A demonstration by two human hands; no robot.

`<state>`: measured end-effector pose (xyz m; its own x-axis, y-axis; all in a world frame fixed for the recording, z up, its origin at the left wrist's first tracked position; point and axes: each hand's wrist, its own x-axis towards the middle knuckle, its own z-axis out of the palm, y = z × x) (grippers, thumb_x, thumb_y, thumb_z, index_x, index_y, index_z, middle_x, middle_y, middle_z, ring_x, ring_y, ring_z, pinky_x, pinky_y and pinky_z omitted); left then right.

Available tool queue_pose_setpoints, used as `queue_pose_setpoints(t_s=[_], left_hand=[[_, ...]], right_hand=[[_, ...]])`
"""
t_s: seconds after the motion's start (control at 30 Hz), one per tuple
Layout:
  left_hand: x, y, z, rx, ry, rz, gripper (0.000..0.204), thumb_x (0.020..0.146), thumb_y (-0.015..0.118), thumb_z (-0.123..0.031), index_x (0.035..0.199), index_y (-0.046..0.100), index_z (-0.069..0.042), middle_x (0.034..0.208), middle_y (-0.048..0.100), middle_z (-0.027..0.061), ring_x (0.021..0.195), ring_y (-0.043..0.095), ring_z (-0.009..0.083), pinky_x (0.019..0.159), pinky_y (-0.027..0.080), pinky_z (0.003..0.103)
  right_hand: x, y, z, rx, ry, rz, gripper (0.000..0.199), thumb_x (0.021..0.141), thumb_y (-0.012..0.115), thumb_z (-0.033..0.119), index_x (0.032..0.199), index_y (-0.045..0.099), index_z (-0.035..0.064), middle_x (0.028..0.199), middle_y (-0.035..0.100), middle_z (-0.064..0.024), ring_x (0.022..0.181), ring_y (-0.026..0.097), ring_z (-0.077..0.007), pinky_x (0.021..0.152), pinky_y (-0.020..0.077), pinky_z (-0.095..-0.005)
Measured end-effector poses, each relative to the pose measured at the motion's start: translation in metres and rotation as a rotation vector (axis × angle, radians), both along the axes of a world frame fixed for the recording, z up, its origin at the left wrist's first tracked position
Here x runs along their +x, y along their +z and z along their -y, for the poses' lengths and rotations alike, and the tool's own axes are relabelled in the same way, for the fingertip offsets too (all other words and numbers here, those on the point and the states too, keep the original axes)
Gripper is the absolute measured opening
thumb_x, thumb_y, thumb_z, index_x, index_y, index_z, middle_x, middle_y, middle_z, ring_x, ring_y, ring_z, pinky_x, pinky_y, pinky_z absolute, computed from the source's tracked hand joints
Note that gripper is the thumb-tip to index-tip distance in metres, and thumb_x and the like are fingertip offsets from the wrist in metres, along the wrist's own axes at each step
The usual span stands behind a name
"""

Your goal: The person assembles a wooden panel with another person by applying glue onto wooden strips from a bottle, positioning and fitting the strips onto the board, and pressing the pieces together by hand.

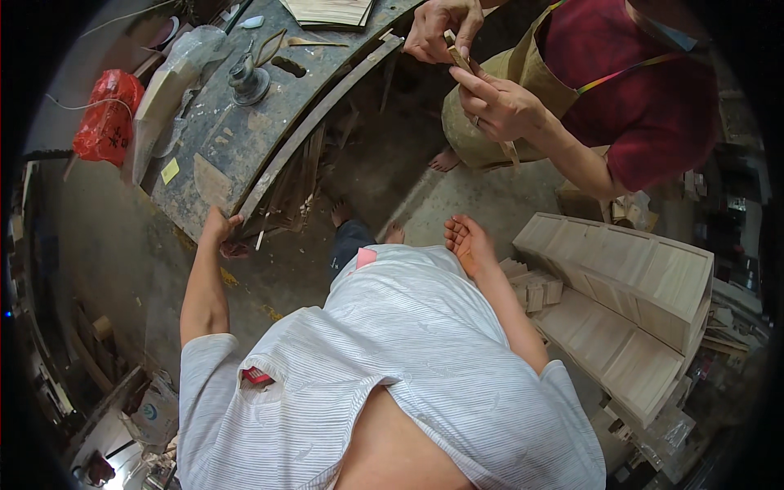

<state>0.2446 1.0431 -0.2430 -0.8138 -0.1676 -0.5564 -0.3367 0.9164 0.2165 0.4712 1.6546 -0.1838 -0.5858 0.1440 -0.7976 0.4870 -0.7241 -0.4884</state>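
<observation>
Four hands in view: own left hand (pixel 222 233) on the tabletop (pixel 214 143) edge, own right hand (pixel 467 241) free, plus two hands (pixel 498 102) of a co-worker. One red plastic bag (pixel 106 114). One clear plastic bag (pixel 175 77). Two stacked pale wooden panel assemblies (pixel 629 278). One thin wooden strip (pixel 457 55) between the co-worker's fingers.

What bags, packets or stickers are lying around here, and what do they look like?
Red plastic bag: far left end of the workbench, crumpled and shiny.
Clear plastic bag: on the workbench beside the red one, long and see-through.
Yellow sticker: flat on the workbench, small and square.
Red packet: in the striped shirt's chest pocket, only its top shows.
No screens or signs are in view.
</observation>
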Motion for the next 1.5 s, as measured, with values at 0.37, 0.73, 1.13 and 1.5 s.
queue_pose_setpoints(t_s=[0.37, 0.73, 1.13, 1.5], left_hand=[[0.002, -0.001, 0.001, -0.006, 0.001, -0.02, 0.074, 0.081, 0.091, -0.037, 0.126, 0.053, 0.009, 0.121, 0.066, 0.0326, 0.113, 0.066, 0.0407, 0.095, 0.051, 0.048], [0.001, -0.011, 0.006, 0.016, 0.022, -0.047, 0.072, 0.08, 0.092, -0.037, 0.122, 0.054, 0.009, 0.113, 0.068, 0.0301, 0.106, 0.067, 0.0379, 0.09, 0.052, 0.048], [-0.002, -0.008, 0.004, 0.01, 0.082, 0.006, 0.072, 0.078, 0.094, -0.038, 0.12, 0.055, 0.007, 0.113, 0.069, 0.0286, 0.105, 0.067, 0.037, 0.088, 0.052, 0.047], [-0.006, -0.013, 0.01, -0.014, 0.041, -0.014, 0.071, 0.077, 0.094, -0.038, 0.117, 0.057, 0.007, 0.112, 0.069, 0.0296, 0.104, 0.068, 0.0392, 0.088, 0.052, 0.048]], right_hand=[[0.001, 0.0, 0.008, 0.008, 0.015, -0.003, 0.022, 0.103, 0.061, 0.027, 0.111, 0.064, 0.0067, 0.099, 0.073, -0.009, 0.081, 0.067, -0.0195, 0.068, 0.0528, -0.0337], [0.001, 0.0, 0.007, 0.015, 0.013, -0.017, 0.023, 0.105, 0.057, 0.026, 0.111, 0.064, 0.0053, 0.099, 0.073, -0.0099, 0.08, 0.068, -0.0193, 0.067, 0.0538, -0.0338], [-0.003, -0.004, 0.005, 0.02, 0.029, -0.008, 0.021, 0.105, 0.057, 0.025, 0.112, 0.065, 0.0064, 0.099, 0.073, -0.0082, 0.08, 0.067, -0.0179, 0.068, 0.0534, -0.0325], [-0.007, 0.001, 0.011, 0.046, 0.039, -0.018, 0.02, 0.105, 0.058, 0.025, 0.109, 0.066, 0.0066, 0.097, 0.072, -0.0077, 0.078, 0.066, -0.0173, 0.066, 0.0526, -0.0313]])
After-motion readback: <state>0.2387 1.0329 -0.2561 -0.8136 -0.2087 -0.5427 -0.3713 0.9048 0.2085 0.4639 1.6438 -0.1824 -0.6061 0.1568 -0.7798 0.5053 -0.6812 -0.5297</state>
